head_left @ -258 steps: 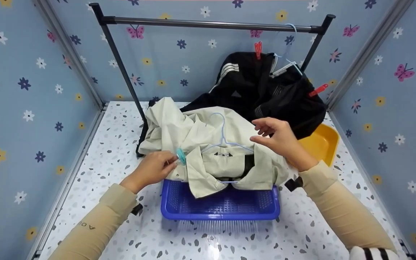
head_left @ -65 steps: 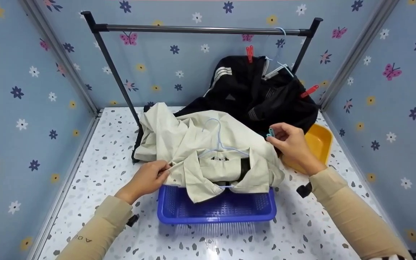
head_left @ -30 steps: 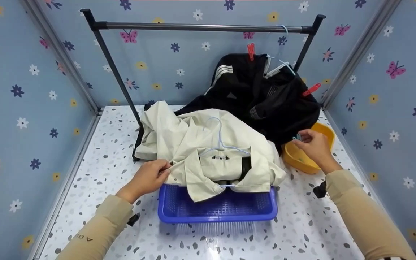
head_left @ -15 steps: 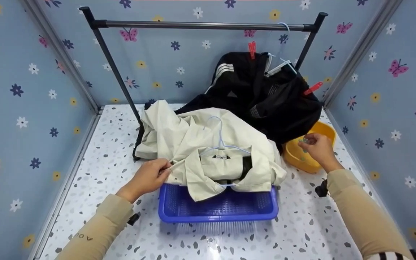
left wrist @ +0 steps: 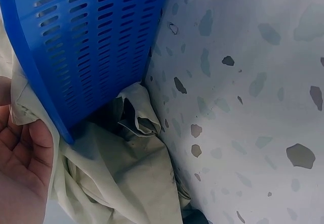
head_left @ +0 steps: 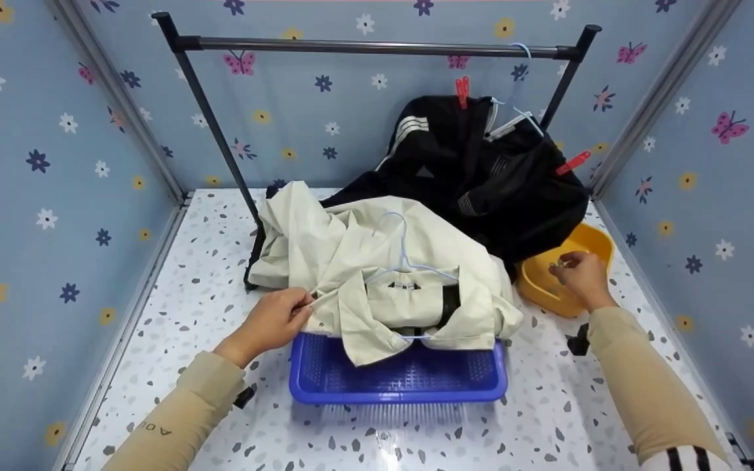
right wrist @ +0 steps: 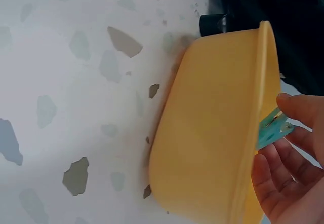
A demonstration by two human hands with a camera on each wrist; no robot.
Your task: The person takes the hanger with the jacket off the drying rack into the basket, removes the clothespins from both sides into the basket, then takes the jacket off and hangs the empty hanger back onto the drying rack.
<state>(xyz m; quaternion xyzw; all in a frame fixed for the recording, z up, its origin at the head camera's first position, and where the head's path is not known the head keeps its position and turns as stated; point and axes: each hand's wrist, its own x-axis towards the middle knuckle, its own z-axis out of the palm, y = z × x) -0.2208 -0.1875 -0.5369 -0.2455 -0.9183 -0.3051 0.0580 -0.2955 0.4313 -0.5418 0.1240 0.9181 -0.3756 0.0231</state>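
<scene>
A cream collared jacket [head_left: 393, 235], with a blue hanger [head_left: 404, 248] through its neck, lies over the back of a blue basket [head_left: 398, 396]. My left hand [head_left: 272, 324] pinches the jacket's cloth at its left edge; the left wrist view shows the fold of cloth [left wrist: 25, 95] between thumb and fingers. My right hand [head_left: 583, 278] is over the yellow basin [head_left: 601, 247]. In the right wrist view it holds a teal clothespin [right wrist: 273, 133] between thumb and fingers at the basin's rim, which hides the pin's lower end.
Behind stands a dark clothes rack [head_left: 364, 46]. A black striped jacket [head_left: 436, 157] hangs from it at the right on a light blue hanger [head_left: 526, 72], with red clothespins [head_left: 462, 91] on it. Patterned walls [head_left: 23, 261] enclose the speckled floor [head_left: 207, 222] on three sides.
Earlier the left hand held a teal clothespin by the jacket's left side; it now grips the cloth. The right hand has carried a teal clothespin rightward from beside the jacket and down to the basin.
</scene>
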